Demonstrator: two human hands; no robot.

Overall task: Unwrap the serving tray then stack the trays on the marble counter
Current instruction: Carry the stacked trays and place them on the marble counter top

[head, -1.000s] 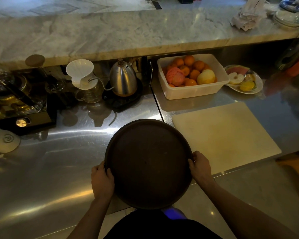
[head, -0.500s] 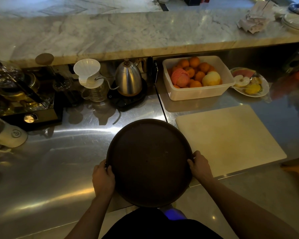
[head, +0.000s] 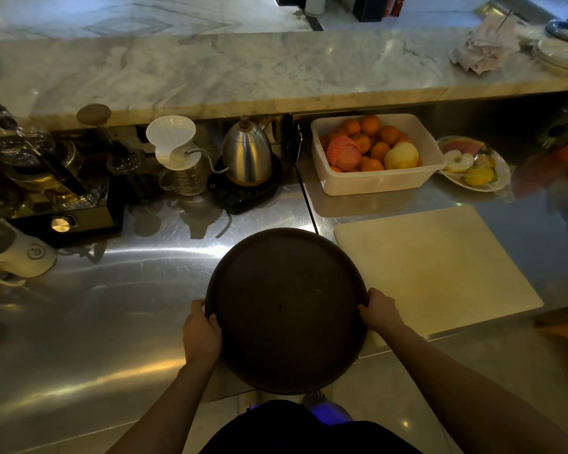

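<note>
I hold a round dark brown serving tray (head: 286, 309) level in front of me, above the near edge of the steel worktop. My left hand (head: 201, 335) grips its left rim and my right hand (head: 381, 312) grips its right rim. The tray's top face is bare; I see no wrapping on it. Whether more trays lie under it, I cannot tell. The marble counter (head: 243, 70) runs across the back, raised above the worktop.
A pale cutting board (head: 440, 270) lies right of the tray. Behind it stand a white tub of oranges (head: 374, 181) and a plate of cut fruit (head: 476, 165). A steel kettle (head: 247, 155), a white dripper (head: 173, 142) and glassware (head: 30, 158) fill the back left. Crumpled paper (head: 482, 44) and plates (head: 561, 54) sit on the marble's right end.
The view has shifted a little, so the worktop items sit further right and lower. Both hands keep the same grip on the tray, which stays at about the same place before me.
</note>
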